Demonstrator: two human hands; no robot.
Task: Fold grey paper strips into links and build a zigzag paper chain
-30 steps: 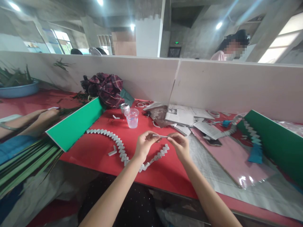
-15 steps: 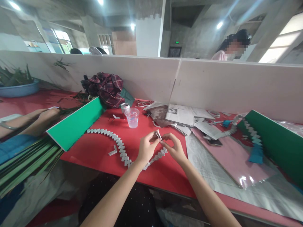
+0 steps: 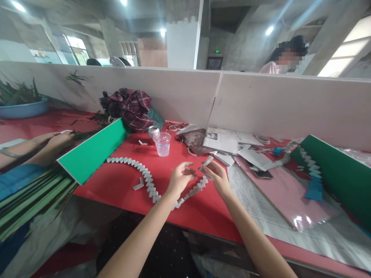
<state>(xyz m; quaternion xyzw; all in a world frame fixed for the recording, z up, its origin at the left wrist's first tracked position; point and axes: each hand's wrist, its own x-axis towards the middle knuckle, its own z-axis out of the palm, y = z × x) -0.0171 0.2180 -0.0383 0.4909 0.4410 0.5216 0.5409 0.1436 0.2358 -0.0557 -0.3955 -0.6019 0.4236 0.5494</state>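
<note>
My right hand (image 3: 218, 175) pinches a small folded grey paper piece (image 3: 206, 162) above the red table (image 3: 116, 185). My left hand (image 3: 180, 178) hovers just left of it, fingers curled and slightly apart, holding nothing that I can see. Under both hands lies a curved chain of folded grey paper links (image 3: 145, 175); its right end (image 3: 199, 185) sits below my fingers. One loose folded link (image 3: 138, 185) lies beside the chain.
A clear plastic cup (image 3: 162, 144) and a can (image 3: 152, 132) stand behind the chain. Green boards (image 3: 92, 152) (image 3: 339, 173) flank the area. Papers (image 3: 223, 143), a plaid cloth (image 3: 130, 106), a pink sheet (image 3: 284, 193). Another person's hand (image 3: 55, 141) handles green leaves (image 3: 29, 200) at left.
The paper strip was stretched between both hands, then folded between them. Now my left hand has let go and my right hand alone holds the folded piece.
</note>
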